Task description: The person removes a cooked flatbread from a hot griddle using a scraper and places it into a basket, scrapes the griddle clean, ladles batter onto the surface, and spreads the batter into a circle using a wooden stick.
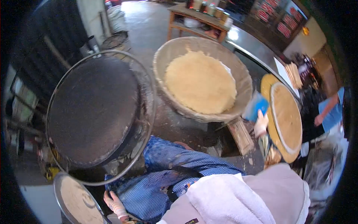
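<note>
My right hand, in a pale glove, grips a blue scraper with a whitish, motion-blurred edge. It is between the wide basket and a round tan flatbread on a yellow round board. In the basket lies a stack of large round flatbreads. My left hand, also gloved, rests by my knee with its fingers spread and nothing in them. Close beside it is a metal basin of beige batter. A big dark round griddle stands to the left.
A metal ring surrounds the griddle. Under the basket is a wooden stool or block. Jars stand on a wooden table at the back. At far right, another person's arm shows. Folded flatbreads lie on the counter.
</note>
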The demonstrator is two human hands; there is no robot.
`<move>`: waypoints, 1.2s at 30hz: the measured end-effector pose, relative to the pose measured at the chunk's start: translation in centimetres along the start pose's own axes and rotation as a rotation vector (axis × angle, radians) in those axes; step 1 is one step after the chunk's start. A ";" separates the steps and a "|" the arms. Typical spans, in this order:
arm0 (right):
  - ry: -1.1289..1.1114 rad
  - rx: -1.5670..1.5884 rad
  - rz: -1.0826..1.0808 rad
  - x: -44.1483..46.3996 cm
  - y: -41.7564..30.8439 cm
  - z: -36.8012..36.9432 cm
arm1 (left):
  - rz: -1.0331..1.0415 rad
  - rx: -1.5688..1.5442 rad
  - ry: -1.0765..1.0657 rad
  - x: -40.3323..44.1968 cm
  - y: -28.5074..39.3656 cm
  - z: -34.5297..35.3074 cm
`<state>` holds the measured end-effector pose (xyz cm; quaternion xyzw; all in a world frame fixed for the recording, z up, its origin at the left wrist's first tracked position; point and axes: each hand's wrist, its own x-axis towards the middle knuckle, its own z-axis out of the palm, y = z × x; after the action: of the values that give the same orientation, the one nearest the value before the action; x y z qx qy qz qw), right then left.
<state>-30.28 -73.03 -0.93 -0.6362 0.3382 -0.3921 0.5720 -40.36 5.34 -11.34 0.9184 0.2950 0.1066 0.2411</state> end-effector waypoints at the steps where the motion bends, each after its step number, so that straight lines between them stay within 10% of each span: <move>1: 0.136 -0.078 0.016 -0.4 4.5 -6.3 | -0.033 0.024 -0.001 0.3 0.1 0.0; 4: 0.195 -0.988 0.000 -4.7 10.3 -14.8 | -0.026 0.195 0.049 1.8 0.0 0.3; 8: -0.127 -1.214 -0.058 -5.5 9.4 -9.8 | 0.217 0.307 0.089 0.9 6.0 -1.8; 13: -0.118 -1.482 -0.882 -4.6 21.7 -6.9 | 0.393 0.096 0.193 -3.0 15.7 -5.5; 17: -0.134 -1.716 -0.470 -9.4 18.8 -1.7 | 0.348 0.088 0.012 -10.2 17.1 -7.7; 18: -0.265 -1.721 -0.158 -10.0 14.5 0.6 | 0.342 0.047 -0.046 -12.0 17.0 -8.0; 21: -0.777 -1.305 -0.430 -3.8 20.8 5.8 | 0.370 -0.069 0.038 -17.8 16.1 -8.1; 26: -1.595 -0.376 -0.644 -28.0 -1.3 23.7 | 0.242 0.011 0.275 -22.8 14.5 -14.3; 30: -2.385 0.100 -0.754 -48.7 -11.2 24.4 | -0.175 0.215 0.585 -27.1 8.0 -18.4; 32: -2.830 -0.244 0.246 -57.0 -10.0 20.7 | -0.275 0.023 0.474 -30.9 3.2 -16.2; 33: -2.764 -0.770 0.418 -61.8 -10.9 18.2 | -0.278 -0.064 0.465 -31.3 2.9 -15.7; 35: -2.816 -1.090 0.503 -68.4 -6.3 14.4 | -0.271 -0.157 0.432 -30.6 4.1 -14.5; 36: -2.932 -0.745 0.248 -70.8 -0.4 13.6 | -0.262 -0.263 0.415 -30.0 4.9 -14.3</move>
<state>-51.12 -4.44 -8.99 -0.5246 -0.3856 0.7224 0.2328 -66.86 -10.48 1.79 0.7917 0.4381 0.2976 0.3047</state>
